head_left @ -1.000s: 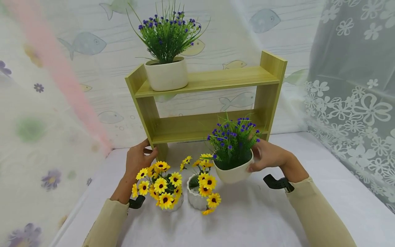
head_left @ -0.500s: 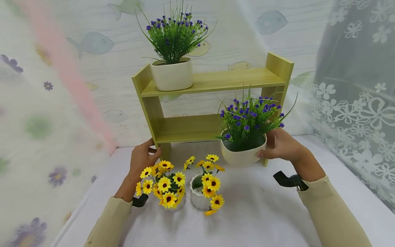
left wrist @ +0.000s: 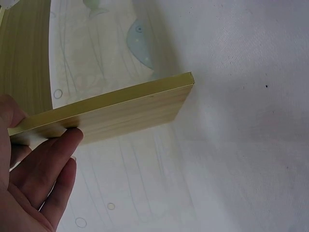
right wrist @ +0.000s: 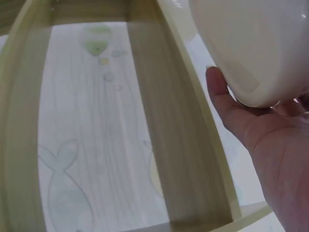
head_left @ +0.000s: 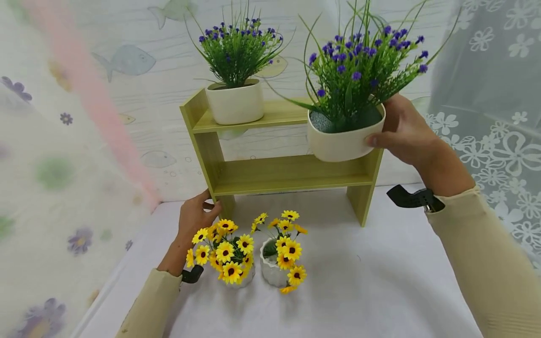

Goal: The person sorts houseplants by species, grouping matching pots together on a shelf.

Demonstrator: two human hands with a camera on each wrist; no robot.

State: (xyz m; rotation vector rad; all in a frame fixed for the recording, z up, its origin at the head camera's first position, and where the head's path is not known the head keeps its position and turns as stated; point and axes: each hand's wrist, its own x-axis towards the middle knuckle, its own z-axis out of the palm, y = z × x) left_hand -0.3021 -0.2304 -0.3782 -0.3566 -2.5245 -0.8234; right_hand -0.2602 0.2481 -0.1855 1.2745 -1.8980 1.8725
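Note:
My right hand [head_left: 407,134] grips the right end of a white oval pot [head_left: 344,143] planted with purple flowers and grass. It is raised in front of the right part of a wooden two-tier shelf [head_left: 291,173], overlapping the top board in the head view. From below, the right wrist view shows the pot's smooth underside [right wrist: 251,48] with my thumb and fingers around it. Low on the shelf's left side panel [left wrist: 130,106], my left hand [head_left: 196,218] holds the edge between thumb and fingers. A matching purple-flowered pot [head_left: 236,101] stands on the top board's left end.
Two small white pots with yellow flowers stand on the white-covered table in front of the shelf: a bushy one [head_left: 228,256] on the left and a sparser one [head_left: 274,270] beside it. Fish-patterned cloth [head_left: 127,61] hangs behind, and a lacy curtain [head_left: 498,141] is at the right.
My right hand has lifted the purple-flowered pot up and to the right, from near table height to the level of the top board. My left hand stays at the shelf's side panel.

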